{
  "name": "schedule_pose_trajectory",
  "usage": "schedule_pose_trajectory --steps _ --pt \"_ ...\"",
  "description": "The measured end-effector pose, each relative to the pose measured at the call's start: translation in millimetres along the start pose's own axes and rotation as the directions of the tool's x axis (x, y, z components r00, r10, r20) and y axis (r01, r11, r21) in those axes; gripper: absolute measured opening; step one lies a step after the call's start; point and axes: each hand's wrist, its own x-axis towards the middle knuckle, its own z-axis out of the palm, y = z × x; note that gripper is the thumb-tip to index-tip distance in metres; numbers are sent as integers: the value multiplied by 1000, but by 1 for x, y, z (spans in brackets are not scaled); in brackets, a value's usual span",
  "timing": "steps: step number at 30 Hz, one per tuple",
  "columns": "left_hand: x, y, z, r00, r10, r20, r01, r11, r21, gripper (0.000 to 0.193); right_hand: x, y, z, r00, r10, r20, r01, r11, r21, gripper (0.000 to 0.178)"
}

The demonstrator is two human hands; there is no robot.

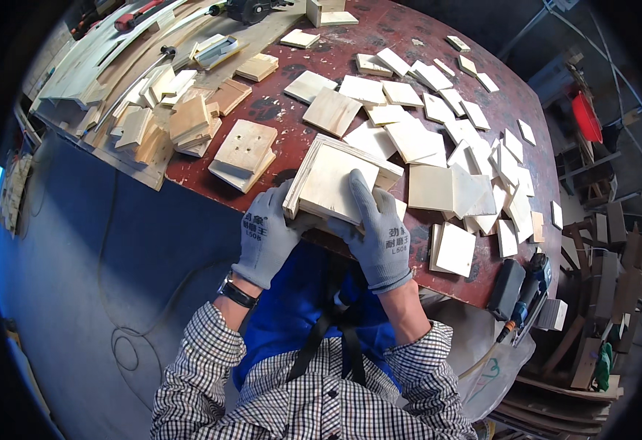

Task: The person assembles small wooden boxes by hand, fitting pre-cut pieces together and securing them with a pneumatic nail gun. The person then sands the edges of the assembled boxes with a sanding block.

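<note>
Your left grip point(268, 236) and right grip point(381, 238) hold a pale, squarish wooden piece point(332, 183), its smooth face bordered on two sides by raised strips point(301, 178), at the red-brown tabletop's point(475, 289) edge.

they're in light grey gloves point(263, 242) with dark printing, plus a black-strapped watch point(237, 292) on the left. dark-and-white checked shirt point(332, 403), sleeves point(207, 337) bunched, bright blue apron point(280, 308) with black straps point(310, 346).
</note>
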Motion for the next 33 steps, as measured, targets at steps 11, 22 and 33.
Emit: schedule_pose_trajectory --steps 11,22,33 --pt "1 -13 6 999 -31 43 34 996 -78 64 -18 14 15 997 71 -9 -70 993 99 106" --pt "18 7 -16 988 -32 154 45 996 -77 74 -12 -9 18 982 173 76 -156 969 -190 102" --pt "20 10 -18 989 -26 142 45 990 -132 57 -10 5 5 973 113 200 -108 994 -34 112"
